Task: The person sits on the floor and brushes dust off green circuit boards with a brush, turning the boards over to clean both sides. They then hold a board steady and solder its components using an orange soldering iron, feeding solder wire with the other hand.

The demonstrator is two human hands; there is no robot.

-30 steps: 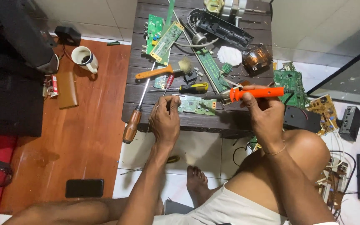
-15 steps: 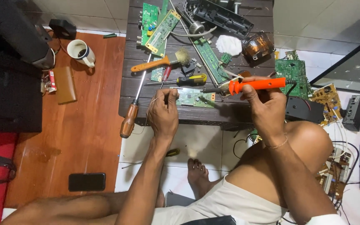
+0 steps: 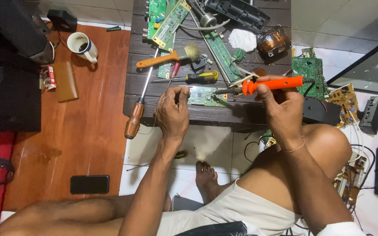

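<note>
Little is moving since the earlier frame: the head view is shifting slightly, while both hands are staying over the small green circuit board (image 3: 205, 96) on the dark slatted table (image 3: 224, 114).

Right hand (image 3: 281, 105) is clamped around the orange soldering iron (image 3: 273, 84), tip pointing left and sitting at the board's right edge. Left hand (image 3: 173, 111) is resting on the board's left end, fingers pinched together on what looks like a thin solder wire (image 3: 154, 118); too fine to be sure.

Step in hand, by my read: soldering a joint on that board, with the wire being fed in.

Next move is likely calling for bringing wire end and tip together on one pad, holding the board steady, and keeping fingertips off the hot tip.

Nearby: yellow-handled screwdriver (image 3: 197, 78) just above the board, brush (image 3: 167, 57) beyond it, long wooden-handled screwdriver (image 3: 137, 109) to the left.
</note>
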